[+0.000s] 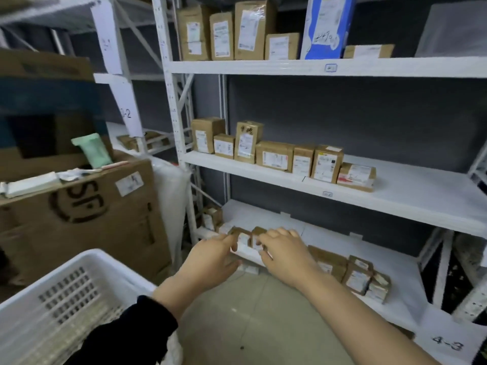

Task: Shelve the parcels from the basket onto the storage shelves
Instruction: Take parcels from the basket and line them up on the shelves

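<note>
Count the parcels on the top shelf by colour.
Brown cardboard boxes: 5
Blue parcel: 1
Grey bag, cut off by the frame edge: 1
Total: 7

The middle shelf [421, 185] carries seven brown parcels [326, 164] in one row. Above it, the top shelf [263, 67] holds five brown boxes [249, 30] and one blue-and-white package [326, 25]. Below it, the bottom shelf [329, 238] holds two small parcels [243, 239], one in the grip of each of two hands, the left hand [210, 256] and the right hand [287, 252], plus a right-hand cluster [358, 275] too blurred to count. Left of the middle shelf are two large cardboard boxes [79, 212], one green pack [92, 151] and one white basket [105, 255].
</note>
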